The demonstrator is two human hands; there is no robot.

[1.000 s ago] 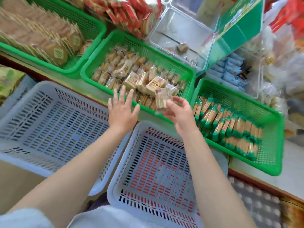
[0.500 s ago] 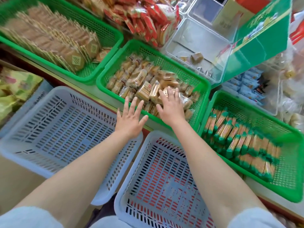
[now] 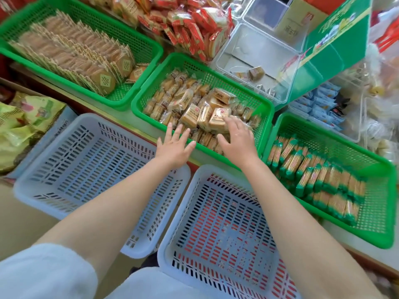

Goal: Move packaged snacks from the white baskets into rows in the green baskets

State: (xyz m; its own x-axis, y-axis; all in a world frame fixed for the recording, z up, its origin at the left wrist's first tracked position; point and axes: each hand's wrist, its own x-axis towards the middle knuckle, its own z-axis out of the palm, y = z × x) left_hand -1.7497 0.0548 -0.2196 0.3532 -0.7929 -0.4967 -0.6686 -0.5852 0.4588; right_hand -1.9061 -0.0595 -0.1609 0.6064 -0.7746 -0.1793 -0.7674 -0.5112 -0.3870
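Note:
The middle green basket point(image 3: 262, 104) holds many tan packaged snacks point(image 3: 190, 108) in clear wrappers, several piled loosely near its front. My right hand point(image 3: 236, 140) lies flat on the front of that pile, fingers spread, not gripping anything. My left hand point(image 3: 174, 145) hovers open at the basket's near rim with nothing in it. Two white baskets, one on the left point(image 3: 28, 186) and one in the middle point(image 3: 170, 240), stand below my arms with no snacks visible inside.
A left green basket point(image 3: 149, 46) holds rows of round biscuit packs. A right green basket point(image 3: 384, 214) holds green-ended stick packs in rows. Behind are red snack packs point(image 3: 190, 24), a clear plastic bin point(image 3: 254, 61) and a green box point(image 3: 339, 42). Yellow-green bags point(image 3: 19, 124) lie far left.
One second ago my right hand held a wrapped snack above the basket's near rim. It has since set it on the pile and now rests flat there. My left hand stayed open.

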